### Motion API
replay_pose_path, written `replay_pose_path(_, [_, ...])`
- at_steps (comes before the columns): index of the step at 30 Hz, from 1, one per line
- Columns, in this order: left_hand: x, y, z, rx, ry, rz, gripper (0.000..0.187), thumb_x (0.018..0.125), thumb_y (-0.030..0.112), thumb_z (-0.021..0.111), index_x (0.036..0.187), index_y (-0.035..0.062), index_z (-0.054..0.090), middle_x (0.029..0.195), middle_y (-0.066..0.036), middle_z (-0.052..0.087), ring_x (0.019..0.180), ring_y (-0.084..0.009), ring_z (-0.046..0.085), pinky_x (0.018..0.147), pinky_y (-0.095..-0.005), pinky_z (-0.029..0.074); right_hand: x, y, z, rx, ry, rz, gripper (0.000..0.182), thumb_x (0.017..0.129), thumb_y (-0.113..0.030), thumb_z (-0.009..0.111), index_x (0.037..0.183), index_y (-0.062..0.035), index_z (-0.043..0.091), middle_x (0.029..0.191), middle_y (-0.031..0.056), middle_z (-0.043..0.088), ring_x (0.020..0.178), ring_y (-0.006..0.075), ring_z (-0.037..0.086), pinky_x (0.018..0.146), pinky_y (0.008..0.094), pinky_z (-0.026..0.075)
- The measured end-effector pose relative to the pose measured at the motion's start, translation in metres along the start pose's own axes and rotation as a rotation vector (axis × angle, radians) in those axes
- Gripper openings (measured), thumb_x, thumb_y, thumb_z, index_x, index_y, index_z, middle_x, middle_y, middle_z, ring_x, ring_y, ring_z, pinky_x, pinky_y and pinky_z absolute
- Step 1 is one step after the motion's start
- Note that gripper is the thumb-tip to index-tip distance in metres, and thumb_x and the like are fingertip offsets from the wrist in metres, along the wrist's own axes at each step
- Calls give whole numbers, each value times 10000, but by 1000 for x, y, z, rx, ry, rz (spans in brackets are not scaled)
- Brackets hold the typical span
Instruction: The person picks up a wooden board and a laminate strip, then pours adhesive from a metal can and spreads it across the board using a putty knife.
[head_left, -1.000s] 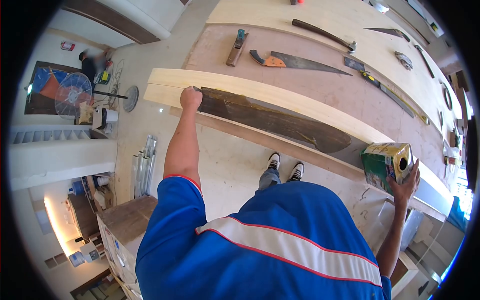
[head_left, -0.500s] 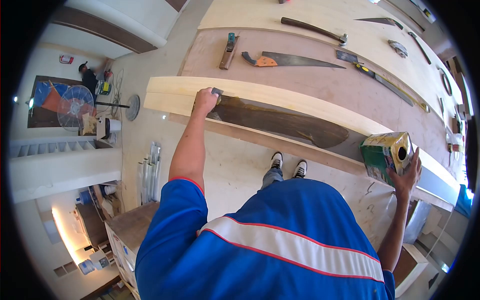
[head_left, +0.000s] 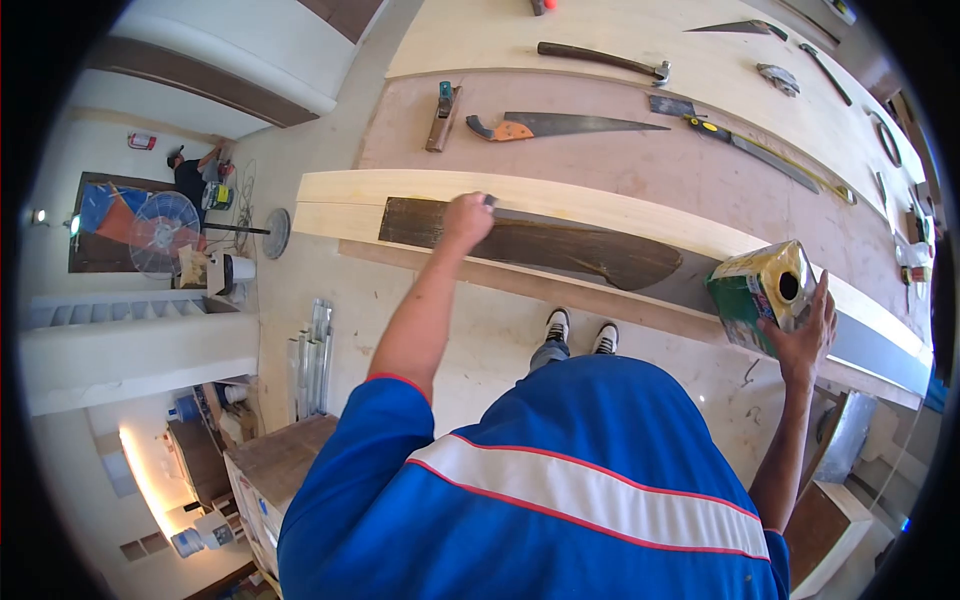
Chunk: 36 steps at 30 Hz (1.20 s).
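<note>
My left hand (head_left: 467,222) is closed around a small dark flat spreader (head_left: 489,201), mostly hidden by the fingers. It is over a long grey strip (head_left: 850,335) between pale wooden edges, on which a wet brown coating, likely glue (head_left: 560,248), is spread. At the strip's right part stands a green and yellow metal can (head_left: 745,295), tilted, with a round dark opening facing up. My right hand (head_left: 803,330) grips the can from its right side, thumb and fingers around its corner.
On the workbench beyond lie a hand plane (head_left: 443,118), an orange-handled saw (head_left: 560,126), a hammer (head_left: 600,58), and a second saw (head_left: 750,150). At the far left, a person (head_left: 188,178) stands near a fan (head_left: 165,233). Metal lengths (head_left: 312,360) stand on the left.
My left hand has swept rightward along the strip with the spreader, uncovering the brown-coated left end. My right hand keeps hold of the can. The whole view has shifted slightly.
</note>
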<state>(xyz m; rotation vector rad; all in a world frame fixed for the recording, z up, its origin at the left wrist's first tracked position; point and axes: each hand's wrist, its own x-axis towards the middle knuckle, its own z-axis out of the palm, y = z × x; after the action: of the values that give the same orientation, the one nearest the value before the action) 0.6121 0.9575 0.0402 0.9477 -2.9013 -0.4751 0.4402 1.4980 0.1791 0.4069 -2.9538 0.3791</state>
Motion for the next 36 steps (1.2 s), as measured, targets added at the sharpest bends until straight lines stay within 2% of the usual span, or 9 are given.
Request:
replay_pose_path(2, [-10,39,16,-49,46,27,105,805,132,609,808,42,663,816,-215,676,814,-413,660,741,-508,528,1,-4,-4,20,-16,1,1260,506,-227,918,1568,-181,242,1408,149,491,1299,368,444,1102,498,341])
replay_pose_path(10, [-27,167,81,-118,169,110,157,792,108,585,851,21,702,814,-210,683,787,-392,674,713,-485,544,-1,-7,-10,32,-8,15,1277,499,-216,923,1573,-204,231,1416,168,485,1300,380,449,1097,498,350])
replay_pose_path(16, [-48,260,105,-216,97,267,158,745,83,592,833,20,706,839,-209,682,842,-382,651,787,-469,527,-1,-7,-12,7,-32,36,1285,505,-275,936,1573,-185,228,1434,145,477,1311,354,443,1097,490,340])
replay_pose_path(18, [-59,295,110,-189,-7,245,111,771,92,604,808,51,699,894,-167,687,929,-345,640,821,-439,513,-2,-8,-12,1,-33,40,1283,504,-282,934,1572,-178,229,1435,146,476,1310,355,443,1100,491,336])
replay_pose_path(22, [-67,338,120,-192,-63,564,119,774,124,629,856,79,702,912,-122,683,934,-314,624,816,-425,511,-1,-9,-14,-5,-41,50,1280,503,-298,928,1569,-160,233,1435,148,475,1312,358,439,1107,493,325])
replay_pose_path(26, [-90,310,119,-136,110,938,96,771,133,622,833,86,678,862,-94,640,872,-286,590,844,-414,468,-2,-8,-13,17,-36,30,1274,506,-307,920,1567,-148,234,1440,152,470,1322,359,424,1116,495,311])
replay_pose_path(29, [-105,250,128,26,84,1114,127,790,146,604,894,106,664,861,-51,608,861,-257,560,860,-411,439,-2,-8,-12,14,-42,35,1273,505,-300,917,1568,-147,233,1448,160,462,1327,358,417,1126,490,297])
replay_pose_path(32, [-109,203,87,-173,66,1088,160,773,132,602,922,114,659,899,-36,633,899,-240,583,865,-413,447,-2,-5,-9,21,-35,27,1264,511,-291,918,1568,-165,238,1445,169,462,1326,363,420,1129,490,293])
replay_pose_path(36, [-98,142,41,-216,267,958,70,764,154,603,830,138,621,817,-15,599,858,-225,586,820,-389,465,-1,-1,-3,11,-17,13,1264,512,-286,923,1570,-184,237,1446,175,459,1329,368,418,1127,495,296])
